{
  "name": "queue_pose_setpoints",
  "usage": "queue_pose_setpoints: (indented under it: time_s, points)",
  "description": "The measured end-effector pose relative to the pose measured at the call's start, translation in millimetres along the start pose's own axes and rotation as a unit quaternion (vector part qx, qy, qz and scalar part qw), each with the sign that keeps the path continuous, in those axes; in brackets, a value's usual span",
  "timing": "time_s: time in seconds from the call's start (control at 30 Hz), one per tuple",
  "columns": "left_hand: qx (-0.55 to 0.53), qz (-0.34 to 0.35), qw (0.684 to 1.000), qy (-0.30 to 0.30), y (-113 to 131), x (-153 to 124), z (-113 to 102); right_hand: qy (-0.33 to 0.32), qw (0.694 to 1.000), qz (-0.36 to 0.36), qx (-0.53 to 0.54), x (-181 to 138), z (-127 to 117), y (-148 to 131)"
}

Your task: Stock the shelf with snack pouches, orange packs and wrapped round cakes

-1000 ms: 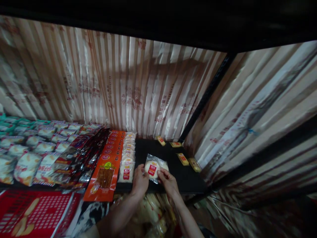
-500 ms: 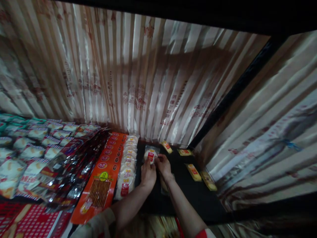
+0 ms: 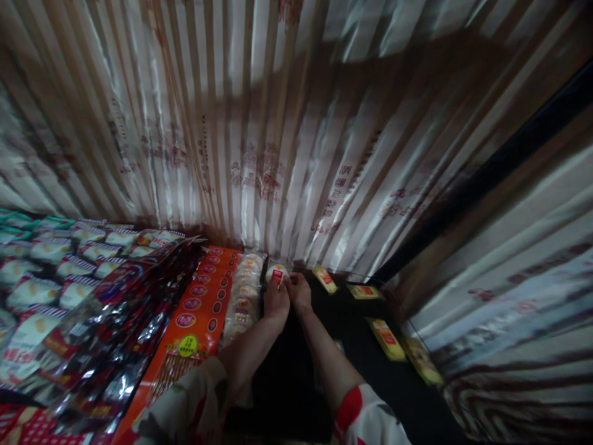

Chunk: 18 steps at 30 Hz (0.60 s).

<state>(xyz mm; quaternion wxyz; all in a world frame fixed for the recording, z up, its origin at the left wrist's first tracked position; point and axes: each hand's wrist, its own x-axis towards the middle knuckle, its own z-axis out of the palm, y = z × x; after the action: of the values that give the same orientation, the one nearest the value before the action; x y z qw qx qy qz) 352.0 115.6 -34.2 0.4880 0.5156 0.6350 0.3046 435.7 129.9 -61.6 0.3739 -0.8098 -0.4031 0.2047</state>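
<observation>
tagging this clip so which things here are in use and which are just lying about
In use: left hand and right hand, both holding a packet at the back of the black shelf, beside a row of like packets.
Lying about: orange packs, dark packs, white packs, yellow bars, striped sheet behind.
</observation>
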Motion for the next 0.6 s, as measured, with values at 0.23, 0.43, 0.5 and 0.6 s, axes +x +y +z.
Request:
queue_pose_setpoints:
  time_s: [0.23,0.43,0.5,0.6]
  points:
    - [-0.006,-0.009,1.0,0.004,-2.3,12.3,-3.0,0.013,0.999,-0.011,-0.04,8.1,9.2,-7.1]
    - [-0.013,-0.005,1.0,0.001,0.9,14.4,-2.0,0.019,0.997,-0.046,-0.055,10.3,19.6,-2.5]
    - [-0.015,-0.002,1.0,0.004,1.2,15.7,-1.6,0.024,0.996,-0.067,-0.05,11.6,23.1,0.4]
    - [-0.019,0.005,1.0,0.006,1.1,16.8,-1.8,0.028,0.994,-0.094,-0.038,12.2,25.7,4.6]
